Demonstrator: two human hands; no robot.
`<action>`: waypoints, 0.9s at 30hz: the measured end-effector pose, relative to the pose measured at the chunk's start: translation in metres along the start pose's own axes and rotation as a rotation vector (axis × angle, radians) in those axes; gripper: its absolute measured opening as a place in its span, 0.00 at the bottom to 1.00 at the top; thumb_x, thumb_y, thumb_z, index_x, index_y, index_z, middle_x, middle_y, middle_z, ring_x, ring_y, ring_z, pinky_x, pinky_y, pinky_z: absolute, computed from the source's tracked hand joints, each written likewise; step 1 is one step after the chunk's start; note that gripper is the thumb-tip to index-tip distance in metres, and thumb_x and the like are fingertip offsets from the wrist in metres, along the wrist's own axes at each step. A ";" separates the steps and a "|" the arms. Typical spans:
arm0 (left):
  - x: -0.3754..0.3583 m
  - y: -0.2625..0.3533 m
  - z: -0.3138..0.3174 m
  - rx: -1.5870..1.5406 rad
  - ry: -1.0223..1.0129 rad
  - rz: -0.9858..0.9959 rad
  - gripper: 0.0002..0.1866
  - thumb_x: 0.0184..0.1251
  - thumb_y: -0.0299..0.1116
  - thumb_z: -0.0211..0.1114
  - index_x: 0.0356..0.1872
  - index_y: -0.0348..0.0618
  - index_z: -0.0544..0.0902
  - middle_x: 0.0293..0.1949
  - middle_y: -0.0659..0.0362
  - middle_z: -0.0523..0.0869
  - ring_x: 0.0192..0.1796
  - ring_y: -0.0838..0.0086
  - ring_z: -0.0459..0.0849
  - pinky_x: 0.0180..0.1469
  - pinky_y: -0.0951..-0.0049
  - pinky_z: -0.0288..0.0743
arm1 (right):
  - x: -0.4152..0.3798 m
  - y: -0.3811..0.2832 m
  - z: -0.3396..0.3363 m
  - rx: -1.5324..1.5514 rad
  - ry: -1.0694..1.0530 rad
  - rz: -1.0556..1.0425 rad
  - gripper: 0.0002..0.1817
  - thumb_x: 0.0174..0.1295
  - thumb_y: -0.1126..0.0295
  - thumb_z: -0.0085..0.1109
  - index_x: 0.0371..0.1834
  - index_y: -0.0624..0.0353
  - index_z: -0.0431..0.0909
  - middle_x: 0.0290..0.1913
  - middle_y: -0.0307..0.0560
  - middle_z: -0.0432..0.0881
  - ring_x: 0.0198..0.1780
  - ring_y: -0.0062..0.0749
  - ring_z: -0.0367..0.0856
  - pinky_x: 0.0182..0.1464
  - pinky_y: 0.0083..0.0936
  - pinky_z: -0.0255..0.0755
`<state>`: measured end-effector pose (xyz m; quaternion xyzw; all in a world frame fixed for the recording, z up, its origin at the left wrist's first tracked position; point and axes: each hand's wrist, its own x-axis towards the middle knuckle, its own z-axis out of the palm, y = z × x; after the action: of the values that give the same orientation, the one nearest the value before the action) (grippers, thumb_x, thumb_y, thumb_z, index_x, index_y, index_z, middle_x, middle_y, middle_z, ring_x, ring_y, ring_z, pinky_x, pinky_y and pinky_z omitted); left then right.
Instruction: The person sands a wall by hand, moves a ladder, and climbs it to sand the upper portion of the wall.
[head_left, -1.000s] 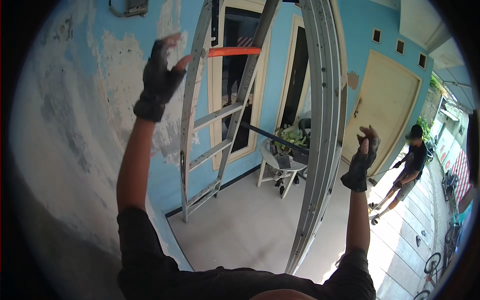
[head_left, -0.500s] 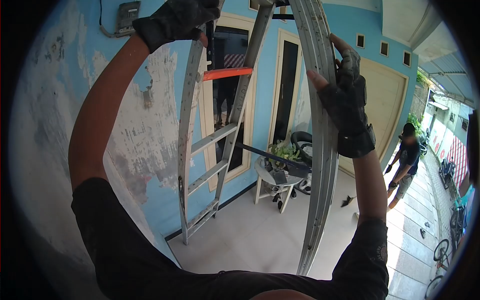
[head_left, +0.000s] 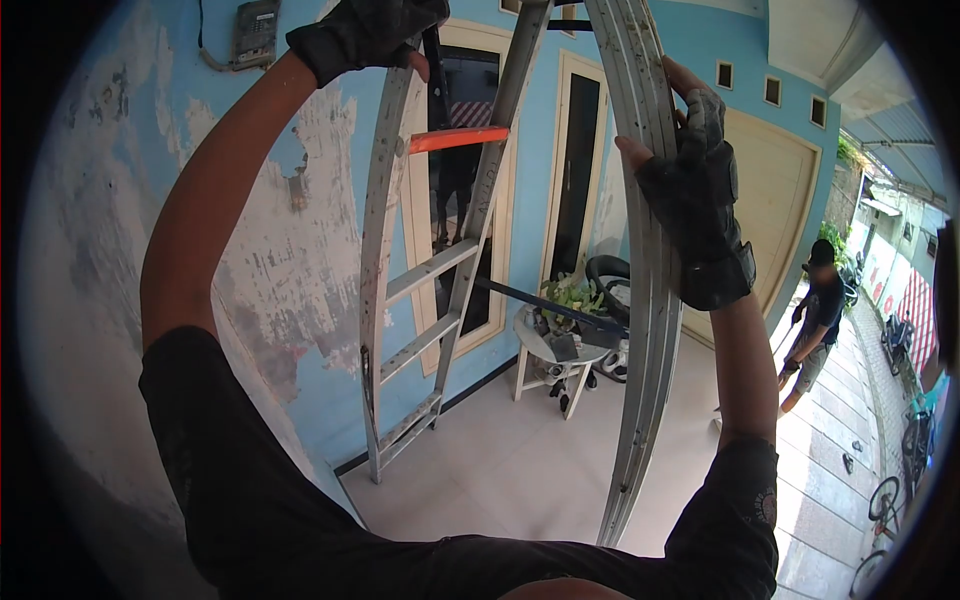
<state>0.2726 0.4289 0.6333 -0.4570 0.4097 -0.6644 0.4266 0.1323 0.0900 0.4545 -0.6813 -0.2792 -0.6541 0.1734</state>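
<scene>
A metal stepladder (head_left: 432,265) with one orange rung stands with its legs spread in front of me. My left hand (head_left: 375,38), in a black fingerless glove, is closed round the upper part of its left rail; some fingers are cut off by the top edge of the view. Lower down, on the thicker right-hand rails, my right hand (head_left: 695,190) wears a matching glove. Its thumb lies on the near side and its fingers wrap the outer edge. The top of the stepladder is out of view.
Peeling blue wall (head_left: 290,250) rises on the left, with an electricity meter (head_left: 256,33) high up. Behind the ladder, a small round table (head_left: 545,345) holds a plant and assorted items, beside a dark chair (head_left: 608,280). A person (head_left: 822,315) stands outside at right, near parked motorbikes.
The ladder and both hands appear slightly further right in view, with the grips unchanged. The dark brush head near my right forearm no longer shows. The person outside stands somewhat more upright.
</scene>
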 end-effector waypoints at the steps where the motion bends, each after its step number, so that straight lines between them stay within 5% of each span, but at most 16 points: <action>1: 0.005 0.003 -0.015 -0.046 0.113 0.008 0.24 0.53 0.58 0.69 0.32 0.45 0.79 0.33 0.52 0.74 0.38 0.55 0.76 0.44 0.57 0.73 | 0.000 -0.001 0.000 -0.017 -0.002 0.013 0.42 0.52 0.70 0.74 0.72 0.56 0.66 0.61 0.53 0.72 0.63 0.47 0.75 0.65 0.40 0.74; 5: 0.023 0.009 -0.009 -0.166 0.252 -0.149 0.39 0.55 0.77 0.61 0.30 0.43 0.81 0.32 0.50 0.77 0.36 0.53 0.79 0.39 0.54 0.74 | -0.001 0.001 0.001 0.045 -0.006 0.013 0.42 0.52 0.69 0.75 0.72 0.56 0.66 0.62 0.53 0.72 0.62 0.47 0.76 0.64 0.39 0.75; 8: 0.031 0.014 0.016 -0.198 0.431 -0.358 0.44 0.52 0.82 0.58 0.29 0.40 0.82 0.30 0.50 0.80 0.34 0.51 0.82 0.36 0.52 0.75 | -0.001 0.000 0.001 0.036 0.007 0.042 0.42 0.52 0.69 0.76 0.72 0.55 0.66 0.62 0.54 0.72 0.62 0.46 0.78 0.63 0.38 0.76; 13: 0.070 0.020 0.014 -0.349 0.741 -0.517 0.38 0.62 0.76 0.59 0.25 0.43 0.81 0.23 0.49 0.79 0.26 0.55 0.82 0.28 0.53 0.73 | -0.002 -0.001 0.002 0.064 -0.002 0.108 0.43 0.51 0.69 0.77 0.72 0.55 0.66 0.61 0.53 0.73 0.62 0.47 0.77 0.64 0.38 0.76; 16: 0.074 0.017 0.028 -0.183 0.491 -0.752 0.37 0.63 0.74 0.60 0.25 0.43 0.79 0.24 0.49 0.79 0.27 0.54 0.82 0.29 0.53 0.73 | -0.003 0.005 0.002 0.050 0.012 0.045 0.42 0.51 0.68 0.77 0.72 0.55 0.67 0.61 0.53 0.73 0.63 0.47 0.77 0.64 0.39 0.76; 17: 0.079 0.012 0.033 -0.095 0.688 -0.679 0.35 0.63 0.71 0.62 0.26 0.43 0.77 0.24 0.48 0.79 0.28 0.52 0.81 0.29 0.53 0.72 | -0.003 0.006 0.002 0.043 0.011 0.045 0.42 0.51 0.68 0.77 0.72 0.55 0.67 0.61 0.53 0.73 0.63 0.47 0.77 0.64 0.39 0.76; 23: 0.092 0.011 0.046 -0.178 0.818 -0.728 0.30 0.65 0.65 0.65 0.26 0.44 0.77 0.26 0.47 0.81 0.29 0.50 0.82 0.30 0.53 0.73 | -0.002 0.007 0.003 -0.006 0.029 -0.002 0.42 0.49 0.69 0.77 0.70 0.57 0.68 0.60 0.53 0.72 0.61 0.48 0.75 0.61 0.40 0.75; 27: 0.091 0.015 0.049 -0.219 0.714 -0.782 0.28 0.65 0.62 0.67 0.29 0.43 0.80 0.28 0.47 0.82 0.31 0.50 0.83 0.32 0.53 0.75 | -0.003 0.010 0.004 0.003 0.032 -0.019 0.42 0.47 0.70 0.76 0.69 0.57 0.69 0.60 0.52 0.72 0.61 0.47 0.74 0.61 0.40 0.75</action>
<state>0.3027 0.3310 0.6549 -0.3628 0.3954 -0.8411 -0.0682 0.1414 0.0845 0.4525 -0.6676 -0.2841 -0.6661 0.1727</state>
